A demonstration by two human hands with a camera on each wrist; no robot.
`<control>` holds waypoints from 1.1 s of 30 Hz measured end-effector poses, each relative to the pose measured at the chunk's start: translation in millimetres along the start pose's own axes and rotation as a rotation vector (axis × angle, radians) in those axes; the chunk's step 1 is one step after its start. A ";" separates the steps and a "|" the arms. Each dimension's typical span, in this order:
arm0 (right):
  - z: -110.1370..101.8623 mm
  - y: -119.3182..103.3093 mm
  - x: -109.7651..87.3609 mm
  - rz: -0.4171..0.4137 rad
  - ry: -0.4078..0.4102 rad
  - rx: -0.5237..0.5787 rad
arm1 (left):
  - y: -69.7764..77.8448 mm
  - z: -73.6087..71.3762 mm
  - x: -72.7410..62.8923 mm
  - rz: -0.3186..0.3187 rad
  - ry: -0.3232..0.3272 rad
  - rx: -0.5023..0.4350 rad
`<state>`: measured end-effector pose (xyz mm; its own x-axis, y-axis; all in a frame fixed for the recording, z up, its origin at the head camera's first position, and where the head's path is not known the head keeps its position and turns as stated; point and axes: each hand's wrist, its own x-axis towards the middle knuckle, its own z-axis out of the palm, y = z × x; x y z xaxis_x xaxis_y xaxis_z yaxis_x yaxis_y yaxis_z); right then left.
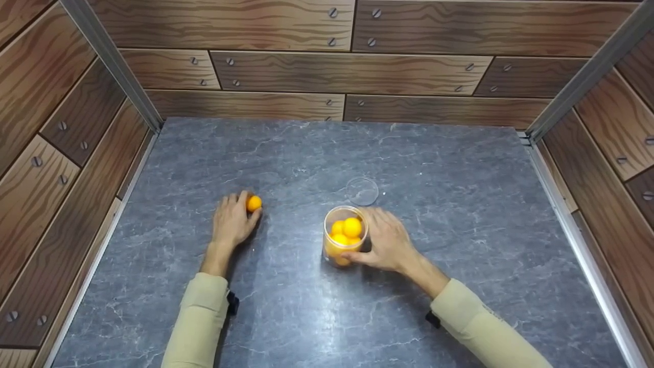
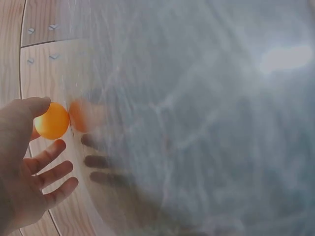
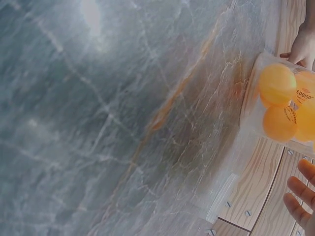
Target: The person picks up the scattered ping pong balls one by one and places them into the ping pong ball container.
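My left hand (image 1: 232, 220) is at the left of the tabletop, holding an orange table tennis ball (image 1: 254, 203). In the left wrist view, the thumb lies against this ball (image 2: 52, 121), and the other visible fingers are spread apart from it. Nearer the middle, my right hand (image 1: 391, 239) grips a clear round jar (image 1: 331, 254) from its right side, thumb in front. The jar stands upright with its top uncovered. Several orange balls (image 1: 352, 227) are heaped inside; in the right wrist view a ball (image 3: 280, 123) bears dark print.
A clear round lid (image 1: 362, 191) lies flat just behind the jar. The grey marbled tabletop (image 1: 306, 158) is bounded by wood-patterned panels at the back (image 1: 352, 74), left (image 1: 61, 168) and right (image 1: 613, 122), with metal rails (image 1: 582, 255) along the side edges.
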<state>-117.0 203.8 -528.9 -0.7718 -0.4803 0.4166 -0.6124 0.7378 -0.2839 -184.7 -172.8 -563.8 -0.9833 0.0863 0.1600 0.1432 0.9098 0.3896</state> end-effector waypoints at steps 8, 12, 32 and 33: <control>0.9 -0.1 1.1 -0.003 0.005 -0.009 | 3.0 -1.2 -2.6 0.012 0.010 0.004; 0.8 -0.3 0.9 -0.006 0.008 -0.014 | 7.3 -2.1 -3.9 0.020 0.021 -0.001; -1.9 -0.8 0.6 0.011 -0.036 -0.010 | 38.8 -13.4 -6.2 0.120 0.058 -0.003; -1.8 -0.7 0.5 0.013 -0.038 -0.010 | 40.9 -14.2 -6.4 0.128 0.066 0.000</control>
<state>-116.6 203.8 -526.9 -0.7858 -0.4881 0.3799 -0.6006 0.7490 -0.2799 -170.9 -142.0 -536.0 -0.9477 0.1744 0.2672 0.2665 0.8931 0.3624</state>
